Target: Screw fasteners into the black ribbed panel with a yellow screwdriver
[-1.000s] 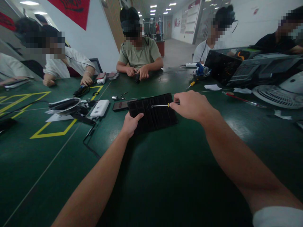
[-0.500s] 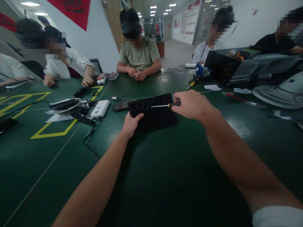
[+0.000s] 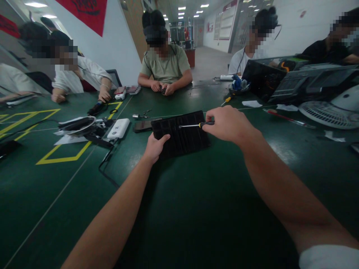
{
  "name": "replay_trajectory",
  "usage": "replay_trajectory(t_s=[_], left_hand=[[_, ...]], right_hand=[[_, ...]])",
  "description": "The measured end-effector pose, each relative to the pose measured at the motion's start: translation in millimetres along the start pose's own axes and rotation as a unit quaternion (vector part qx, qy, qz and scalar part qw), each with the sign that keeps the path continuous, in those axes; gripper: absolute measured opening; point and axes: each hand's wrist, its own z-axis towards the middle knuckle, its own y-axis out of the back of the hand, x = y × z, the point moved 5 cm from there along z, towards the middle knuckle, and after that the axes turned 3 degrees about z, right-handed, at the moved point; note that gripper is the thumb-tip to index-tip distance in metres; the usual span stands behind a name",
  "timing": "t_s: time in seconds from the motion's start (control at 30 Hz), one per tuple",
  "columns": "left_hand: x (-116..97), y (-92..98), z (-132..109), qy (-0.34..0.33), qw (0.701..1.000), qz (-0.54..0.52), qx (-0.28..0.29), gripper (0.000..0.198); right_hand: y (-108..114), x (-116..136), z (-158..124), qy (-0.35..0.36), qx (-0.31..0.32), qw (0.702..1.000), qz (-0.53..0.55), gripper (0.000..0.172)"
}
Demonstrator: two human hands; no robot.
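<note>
A flat black tool pouch (image 3: 182, 132) with several slots lies on the green table (image 3: 196, 205) in front of me. My left hand (image 3: 154, 146) grips its near left corner, thumb on top. My right hand (image 3: 227, 124) is closed on a small screwdriver (image 3: 193, 125) with a black and yellow handle. Its thin metal shaft points left and lies across the pouch's upper half.
Left of the pouch lie a dark phone (image 3: 141, 125), a white power bank (image 3: 118, 128), cables and a yellow-taped square (image 3: 60, 158). Several other people sit at the far side. At right are open black cases (image 3: 294, 84), a white fan grille (image 3: 328, 114) and a red pen (image 3: 288, 118).
My right hand has shifted slightly, showing more of the screwdriver's black handle. The person opposite has moved their hands. The pouch and my left hand stay put.
</note>
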Motion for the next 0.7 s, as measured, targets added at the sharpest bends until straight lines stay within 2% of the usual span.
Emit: replay_trajectory(t_s=[0.7], left_hand=[[2.7, -0.7, 1.3, -0.004, 1.000, -0.014, 0.008, 0.045]], right_hand=[[0.4, 6.8, -3.0, 0.001, 0.002, 1.000, -0.030, 0.038]])
